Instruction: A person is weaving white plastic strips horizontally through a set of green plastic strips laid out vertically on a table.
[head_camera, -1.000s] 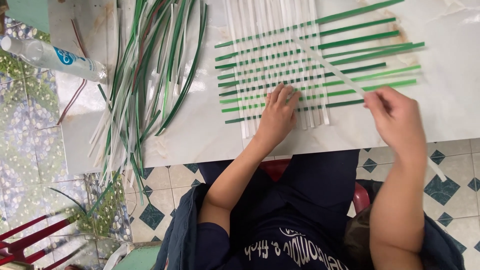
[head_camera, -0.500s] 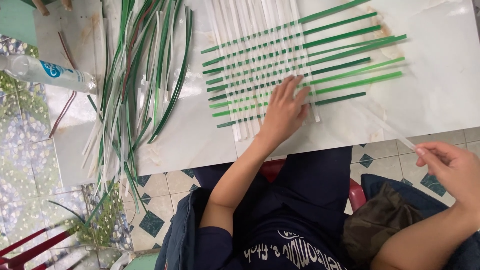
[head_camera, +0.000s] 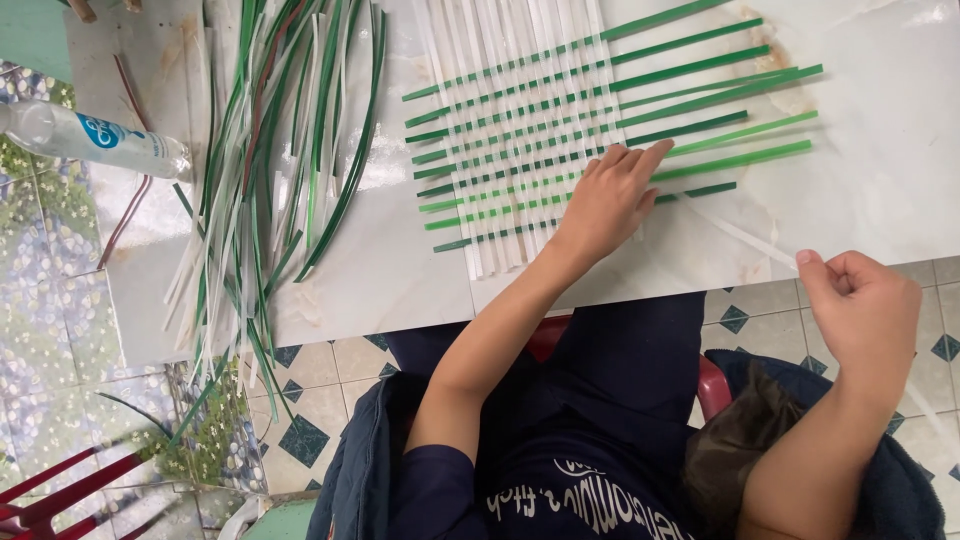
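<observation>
A woven mat (head_camera: 530, 130) of white upright strips and green crosswise strips lies on the white table (head_camera: 880, 150). My left hand (head_camera: 610, 195) rests flat on the mat's lower right part, fingers spread over the weave. My right hand (head_camera: 860, 310) is off the table's front edge, to the right. Its thumb and fingers pinch the end of a thin white strip (head_camera: 745, 235). This strip runs slanting from the mat's right side, near my left hand, down to my right hand.
A loose pile of green and white strips (head_camera: 270, 150) lies on the table's left side and hangs over its edge. A clear plastic bottle (head_camera: 90, 140) lies at the far left. Below are a tiled floor (head_camera: 740, 320), red stool legs (head_camera: 60, 490) and my lap.
My right hand has drawn back from the mat toward the lower right, off the table edge, pulling the white strip along. My left hand has stayed pressed on the weave.
</observation>
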